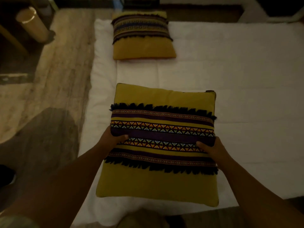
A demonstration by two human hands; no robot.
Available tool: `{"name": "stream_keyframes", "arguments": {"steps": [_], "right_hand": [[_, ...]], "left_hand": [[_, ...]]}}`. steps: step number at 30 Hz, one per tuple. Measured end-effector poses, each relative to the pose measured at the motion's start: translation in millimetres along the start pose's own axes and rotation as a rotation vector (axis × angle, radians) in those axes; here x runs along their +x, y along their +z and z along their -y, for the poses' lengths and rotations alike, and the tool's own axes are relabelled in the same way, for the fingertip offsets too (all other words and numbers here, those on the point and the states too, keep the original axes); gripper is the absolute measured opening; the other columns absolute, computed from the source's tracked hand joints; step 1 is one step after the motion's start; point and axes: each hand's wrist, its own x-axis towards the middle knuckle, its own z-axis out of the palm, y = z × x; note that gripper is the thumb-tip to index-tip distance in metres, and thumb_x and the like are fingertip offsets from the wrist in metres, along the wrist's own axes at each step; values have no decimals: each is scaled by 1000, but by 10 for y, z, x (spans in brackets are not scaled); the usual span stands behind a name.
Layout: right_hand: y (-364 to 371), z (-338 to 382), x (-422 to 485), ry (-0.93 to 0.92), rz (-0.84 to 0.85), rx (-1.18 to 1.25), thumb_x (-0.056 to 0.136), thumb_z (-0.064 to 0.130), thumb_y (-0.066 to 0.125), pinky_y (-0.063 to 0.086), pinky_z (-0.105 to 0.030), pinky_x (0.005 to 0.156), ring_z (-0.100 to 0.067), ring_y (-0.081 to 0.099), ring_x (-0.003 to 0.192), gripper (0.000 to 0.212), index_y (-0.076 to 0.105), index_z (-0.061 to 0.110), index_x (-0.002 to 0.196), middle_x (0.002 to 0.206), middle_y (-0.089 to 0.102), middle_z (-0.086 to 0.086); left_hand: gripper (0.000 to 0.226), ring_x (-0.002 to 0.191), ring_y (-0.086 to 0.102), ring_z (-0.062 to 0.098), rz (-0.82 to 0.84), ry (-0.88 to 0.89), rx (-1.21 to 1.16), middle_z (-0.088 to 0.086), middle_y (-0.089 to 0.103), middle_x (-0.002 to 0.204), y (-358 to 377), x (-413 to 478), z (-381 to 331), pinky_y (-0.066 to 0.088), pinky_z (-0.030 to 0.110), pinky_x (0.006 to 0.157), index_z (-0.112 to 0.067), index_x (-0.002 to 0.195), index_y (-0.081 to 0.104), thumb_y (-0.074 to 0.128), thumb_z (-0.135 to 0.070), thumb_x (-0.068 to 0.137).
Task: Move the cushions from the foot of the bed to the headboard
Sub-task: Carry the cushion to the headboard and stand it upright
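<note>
Two hands, left (113,137) and right (209,148), clamped on near cushion (158,145) at side edges.
Looked soft, light, squashy; best gripped mid-sides, as here, over the bed (230,79).

Wood-plank floor (49,76) runs down the left side, pale grain, dim light, dark shadow patch on its lower left. Tan cylindrical bin (32,24) stands upper left on the floor, pale rim catching light. Just beside it, a wooden furniture leg or edge (11,38) slants across; can't tell what piece it belongs to. Dark shoe-like shape (7,176) at the left edge, partly cut off. Black framed object (139,1) at top centre, too blurred to identify.
</note>
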Motion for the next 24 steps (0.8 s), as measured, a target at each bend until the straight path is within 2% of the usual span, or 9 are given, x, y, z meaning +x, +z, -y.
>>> {"name": "stream_keyframes", "arguments": {"steps": [7,11,14,19,22,24], "right_hand": [[-699,163,-461,-49,-168,117,61,47,85,54,-51,92,-32,63,110,90,46,13,134,125,62,-11],[-1039,129,-688,-85,-273,166,67,44,86,54,-54,92,-32,63,110,83,47,13,134,125,62,-12],[-1275,16,-820,-85,-331,205,69,43,85,54,-54,92,-33,63,111,81,46,13,134,125,62,-11],[-1789,-284,-1083,-91,-406,280,72,39,84,54,-54,92,-33,64,110,77,49,10,134,124,63,-15],[-2191,-528,-1231,-84,-453,321,74,36,83,55,-53,91,-33,65,108,73,51,8,133,123,64,-17],[-2464,-699,-1344,-86,-488,344,75,36,83,57,-50,88,-31,67,104,69,53,9,131,120,66,-16]], "left_hand": [[56,101,69,24,138,145,82,5,71,115,528,-26,-767,56,52,89,-29,122,58,84,-17,73],[68,104,68,30,225,200,122,9,70,118,854,-16,-1069,55,53,90,-22,128,57,87,-22,67],[60,101,69,28,268,240,149,8,71,116,1132,-8,-1251,56,50,88,-23,126,58,84,-17,73],[61,94,69,19,345,253,178,-2,71,108,1824,-76,-1492,56,33,68,-27,125,57,85,-21,71],[61,98,70,23,410,272,217,0,72,110,2337,-164,-1601,58,38,72,-29,124,58,86,-21,71],[63,101,69,26,441,284,241,3,71,114,2704,-247,-1657,58,46,79,-28,126,58,86,-21,71]]}}
